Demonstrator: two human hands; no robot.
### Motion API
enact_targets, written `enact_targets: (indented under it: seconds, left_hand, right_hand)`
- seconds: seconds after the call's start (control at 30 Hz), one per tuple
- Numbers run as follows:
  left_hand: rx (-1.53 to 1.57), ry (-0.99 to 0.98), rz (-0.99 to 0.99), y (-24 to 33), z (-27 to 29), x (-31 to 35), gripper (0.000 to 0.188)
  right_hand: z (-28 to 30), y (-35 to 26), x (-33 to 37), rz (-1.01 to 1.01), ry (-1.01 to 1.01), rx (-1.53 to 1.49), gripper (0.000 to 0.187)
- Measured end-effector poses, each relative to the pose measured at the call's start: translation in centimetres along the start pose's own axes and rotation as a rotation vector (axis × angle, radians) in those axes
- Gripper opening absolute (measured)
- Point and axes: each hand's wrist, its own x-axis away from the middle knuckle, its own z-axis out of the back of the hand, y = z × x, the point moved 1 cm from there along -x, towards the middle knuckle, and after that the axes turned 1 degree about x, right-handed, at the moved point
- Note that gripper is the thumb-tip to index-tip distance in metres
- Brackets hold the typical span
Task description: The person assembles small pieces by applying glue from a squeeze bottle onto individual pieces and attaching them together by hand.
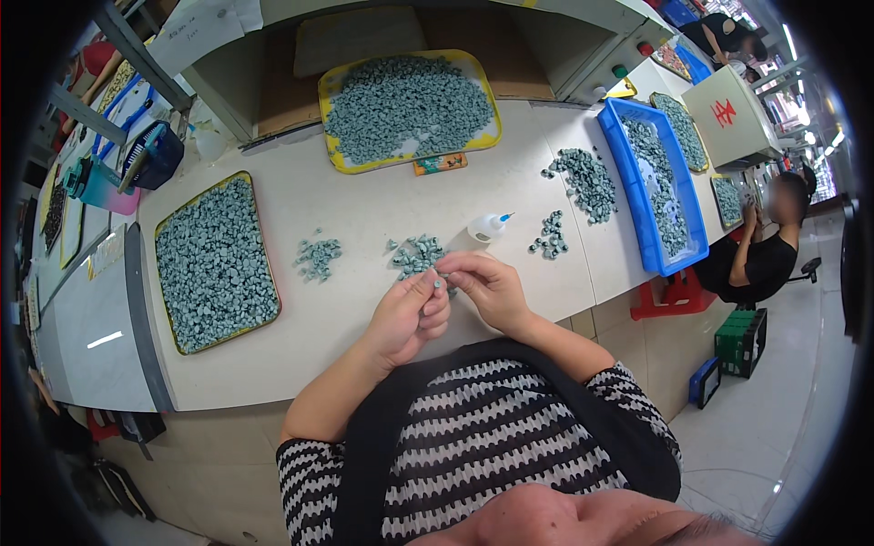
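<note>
My left hand [407, 318] is closed in a pinch on a small grey-green piece [438, 284] at its fingertips. Close beside it, my right hand [489, 289] pinches with thumb and forefinger; what lies between those fingers is too small to make out. Just beyond both hands is a loose heap of grey-green pieces [417, 253], partly hidden by the fingers. A white squeeze bottle with a blue tip [487, 227] lies to the right of that heap. One smaller pile of pieces [319, 258] sits to the left, another [549, 237] to the right.
A full tray [217, 264] stands at the left, and a yellow-rimmed tray [410, 109] at the back by an open cabinet [583, 55]. On the right are a larger pile [589, 185] and a blue bin [651, 187]. A co-worker [765, 237] sits beyond the bin.
</note>
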Motion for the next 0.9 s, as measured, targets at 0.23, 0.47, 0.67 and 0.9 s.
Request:
enact_targets:
  seconds: [0.23, 0.47, 0.67, 0.9]
  left_hand:
    - [-0.006, 0.007, -0.019, 0.2, 0.2, 0.2, 0.026]
    - [-0.053, 0.137, -0.057, 0.2, 0.5, 0.0, 0.026]
    - [-0.085, 0.162, -0.051, 0.7, 0.8, 0.0, 0.026]
    - [-0.092, 0.171, -0.077, 0.8, 1.1, 0.2, 0.024]
  right_hand:
    - [-0.1, -0.3, 0.1, -0.182, -0.024, -0.187, 0.014]
    - [0.2, -1.4, -1.0, 0.535, 0.109, 0.478, 0.023]
    - [-0.2, -1.4, -1.8, 0.758, -0.005, 0.528, 0.030]
    - [-0.4, -1.0, -2.1, 0.817, -0.078, 0.557, 0.032]
